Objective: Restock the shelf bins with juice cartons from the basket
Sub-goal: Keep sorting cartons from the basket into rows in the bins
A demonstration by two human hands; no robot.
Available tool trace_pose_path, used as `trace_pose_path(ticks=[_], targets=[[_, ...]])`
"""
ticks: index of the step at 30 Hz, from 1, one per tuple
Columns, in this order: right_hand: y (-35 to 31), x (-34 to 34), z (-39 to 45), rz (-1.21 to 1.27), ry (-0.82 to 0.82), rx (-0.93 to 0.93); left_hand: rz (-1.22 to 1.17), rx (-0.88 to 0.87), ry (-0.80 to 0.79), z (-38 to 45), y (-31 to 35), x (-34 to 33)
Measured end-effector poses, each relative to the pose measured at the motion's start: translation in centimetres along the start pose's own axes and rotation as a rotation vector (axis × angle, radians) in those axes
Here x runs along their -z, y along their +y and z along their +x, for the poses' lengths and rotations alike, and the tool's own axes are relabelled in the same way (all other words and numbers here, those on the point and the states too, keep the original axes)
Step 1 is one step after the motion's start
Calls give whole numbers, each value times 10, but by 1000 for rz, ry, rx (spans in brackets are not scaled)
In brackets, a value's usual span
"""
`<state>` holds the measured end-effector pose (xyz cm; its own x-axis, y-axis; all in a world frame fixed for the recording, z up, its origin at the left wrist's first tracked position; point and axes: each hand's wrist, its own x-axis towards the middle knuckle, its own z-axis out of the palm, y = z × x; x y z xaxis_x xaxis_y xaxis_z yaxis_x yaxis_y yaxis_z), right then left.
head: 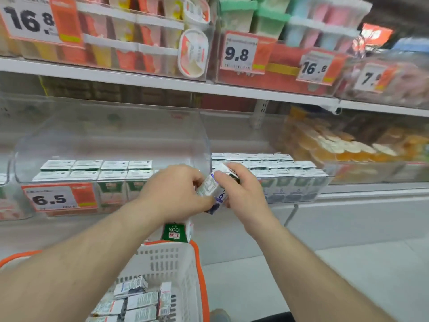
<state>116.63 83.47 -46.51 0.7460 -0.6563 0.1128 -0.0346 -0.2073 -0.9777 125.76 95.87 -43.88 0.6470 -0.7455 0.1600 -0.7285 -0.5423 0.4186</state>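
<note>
We've got both hands on cartons in front of the shelf bins. Left hand (171,194) grips a green carton (177,232), "100%" print upside down, hanging just above the basket (176,259). Right hand (241,194) pinches a white-and-purple carton (212,187), tilted. Left bin (111,135): two rows of four white tops. Right bin (299,182): three rows; we can't get an exact count. Basket, white with orange rim: about eight cartons lying flat.

Both hands, left (173,191) and right (241,194), grip a purple-and-white juice carton (212,185) before the clear shelf bins (111,140), above the white basket (171,261) of cartons
</note>
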Motion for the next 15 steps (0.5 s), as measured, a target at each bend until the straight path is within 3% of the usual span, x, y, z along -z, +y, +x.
trace_pose_path(ticks=[4, 8, 12, 15], targets=[[-13, 52, 25, -23, 306, 58, -81, -115, 29, 15, 38, -17], [-22, 109, 54, -182, 575, 152, 18, -172, -19, 32, 59, -39], [-15, 154, 92, -611, 648, 179, 159, -99, -151, 42, 70, -60], [-5, 168, 116, -891, 590, 95, 210, -43, -193, 41, 71, -66]])
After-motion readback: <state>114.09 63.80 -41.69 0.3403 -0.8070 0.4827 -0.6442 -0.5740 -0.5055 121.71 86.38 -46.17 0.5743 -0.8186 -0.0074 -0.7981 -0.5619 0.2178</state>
